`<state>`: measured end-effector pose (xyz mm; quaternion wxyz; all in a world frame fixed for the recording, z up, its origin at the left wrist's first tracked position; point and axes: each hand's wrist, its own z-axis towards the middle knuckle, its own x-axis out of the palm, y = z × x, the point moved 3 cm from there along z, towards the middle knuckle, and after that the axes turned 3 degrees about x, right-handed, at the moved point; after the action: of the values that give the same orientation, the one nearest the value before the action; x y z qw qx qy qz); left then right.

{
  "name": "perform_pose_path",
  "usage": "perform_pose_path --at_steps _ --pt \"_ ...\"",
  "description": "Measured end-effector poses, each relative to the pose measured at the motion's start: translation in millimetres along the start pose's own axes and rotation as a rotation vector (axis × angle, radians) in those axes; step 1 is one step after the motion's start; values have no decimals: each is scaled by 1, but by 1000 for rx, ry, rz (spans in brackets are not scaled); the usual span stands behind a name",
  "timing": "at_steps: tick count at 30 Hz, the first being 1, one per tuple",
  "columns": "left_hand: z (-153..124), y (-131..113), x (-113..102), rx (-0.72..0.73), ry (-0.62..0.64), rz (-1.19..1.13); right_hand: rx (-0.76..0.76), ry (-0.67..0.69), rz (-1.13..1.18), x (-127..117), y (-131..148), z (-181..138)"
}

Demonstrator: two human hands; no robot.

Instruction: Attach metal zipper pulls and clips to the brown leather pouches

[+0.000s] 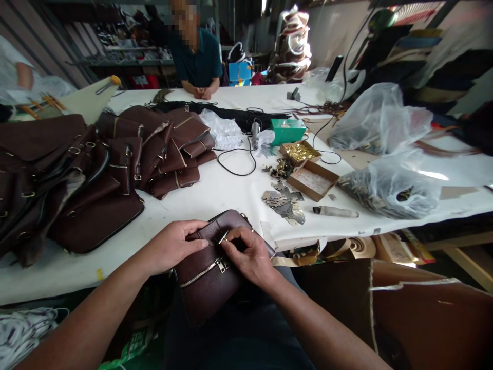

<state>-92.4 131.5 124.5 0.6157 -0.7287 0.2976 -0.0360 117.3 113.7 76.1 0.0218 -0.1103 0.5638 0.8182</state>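
A dark brown leather bag (208, 285) with a metal zipper rests on my lap against the table edge. My left hand (175, 244) grips its top edge, fingers curled over the leather. My right hand (248, 254) is closed in a pinch on a small metal piece (224, 237) at the bag's top, just right of the left fingertips. The zipper pull (222, 265) lies below my right fingers.
A pile of brown leather bags (77, 174) covers the white table (215, 192) at left. Metal plates (285, 203), cardboard boxes of fittings (308, 172), a green box (287, 131), cables and plastic bags (385, 185) lie right. Another person (196, 56) sits at the far side.
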Motion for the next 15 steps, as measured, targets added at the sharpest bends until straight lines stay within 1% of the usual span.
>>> perform_pose_path --at_steps 3,7,12,15 --pt "-7 -11 5 -52 19 -106 -29 -11 10 -4 7 -8" --pt "-14 -21 16 -90 31 -144 -42 -24 15 -11 14 -19" --pt "-22 -38 31 -32 -5 -22 -46 -10 51 -20 27 -30" --pt "-27 -46 41 27 -17 102 -16 -56 58 -25 36 -36"
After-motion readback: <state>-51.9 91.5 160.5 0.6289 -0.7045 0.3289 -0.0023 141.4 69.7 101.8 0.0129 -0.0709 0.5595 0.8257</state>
